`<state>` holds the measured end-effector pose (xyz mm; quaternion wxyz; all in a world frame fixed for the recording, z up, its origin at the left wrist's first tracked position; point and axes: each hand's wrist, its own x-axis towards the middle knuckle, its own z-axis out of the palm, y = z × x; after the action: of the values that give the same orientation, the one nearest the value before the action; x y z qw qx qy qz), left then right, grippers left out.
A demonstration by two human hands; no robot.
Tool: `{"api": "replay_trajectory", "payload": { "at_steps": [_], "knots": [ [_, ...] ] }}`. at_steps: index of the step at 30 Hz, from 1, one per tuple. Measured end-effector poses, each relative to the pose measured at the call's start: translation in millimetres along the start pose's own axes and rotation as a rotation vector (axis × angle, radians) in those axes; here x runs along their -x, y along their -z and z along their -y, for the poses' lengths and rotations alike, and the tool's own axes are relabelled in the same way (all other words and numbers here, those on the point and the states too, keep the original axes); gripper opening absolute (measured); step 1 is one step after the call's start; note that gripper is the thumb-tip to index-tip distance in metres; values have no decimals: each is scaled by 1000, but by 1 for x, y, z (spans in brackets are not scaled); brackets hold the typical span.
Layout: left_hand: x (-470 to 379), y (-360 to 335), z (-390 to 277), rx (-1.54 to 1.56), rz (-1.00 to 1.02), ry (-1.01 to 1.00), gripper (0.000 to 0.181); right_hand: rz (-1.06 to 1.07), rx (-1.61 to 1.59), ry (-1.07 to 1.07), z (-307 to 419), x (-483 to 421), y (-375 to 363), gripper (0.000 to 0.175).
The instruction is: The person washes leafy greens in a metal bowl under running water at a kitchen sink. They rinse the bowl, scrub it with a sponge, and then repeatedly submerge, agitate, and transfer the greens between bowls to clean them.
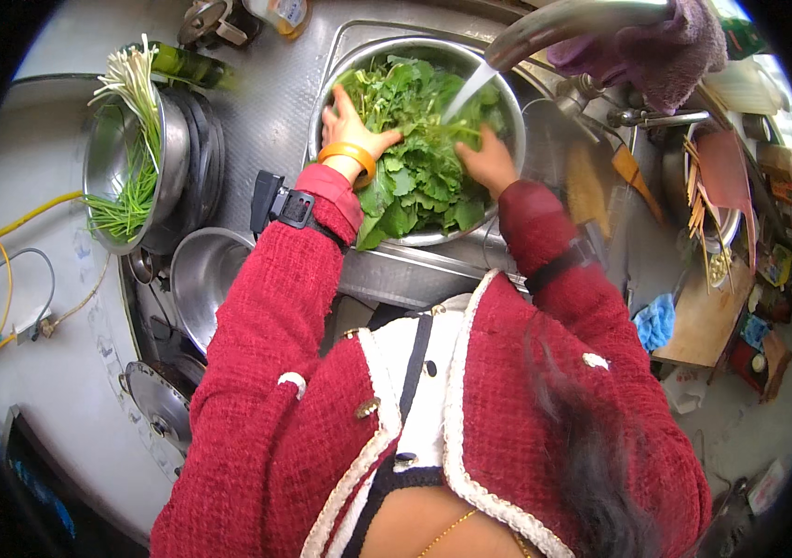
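A large steel basin (521,139) full of leafy greens (410,164) stands in the sink before me. Water runs from the faucet (542,31) onto the leaves at the basin's upper right. My left hand (354,132), with an amber-coloured bangle at its wrist, rests on the greens at the basin's left side, fingers spread. On the right side my right hand (491,159) touches the leaves, slightly blurred; its fingertips are partly hidden among them, so its hold cannot be told.
At left, a steel bowl (176,160) of green stalks with white ends leans on dark pans. An empty-looking steel pot (208,272) sits below it. At right are a wooden spatula (636,181), chopsticks, a blue cloth (655,323) and a cutting board (703,328). A purple towel (675,52) hangs over the faucet.
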<state>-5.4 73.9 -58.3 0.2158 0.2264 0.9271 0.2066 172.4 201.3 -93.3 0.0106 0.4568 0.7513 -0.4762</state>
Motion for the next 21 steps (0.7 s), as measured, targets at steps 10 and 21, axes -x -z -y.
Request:
{"api": "replay_trajectory", "payload": {
  "at_steps": [10, 21],
  "knots": [
    [-5, -44, 25, -149, 51, -307, 89, -26, 413, 99, -8, -19, -43, 72],
    [-36, -66, 33, -47, 196, -222, 97, 103, 304, 54, -33, -50, -52, 69]
  ]
}}
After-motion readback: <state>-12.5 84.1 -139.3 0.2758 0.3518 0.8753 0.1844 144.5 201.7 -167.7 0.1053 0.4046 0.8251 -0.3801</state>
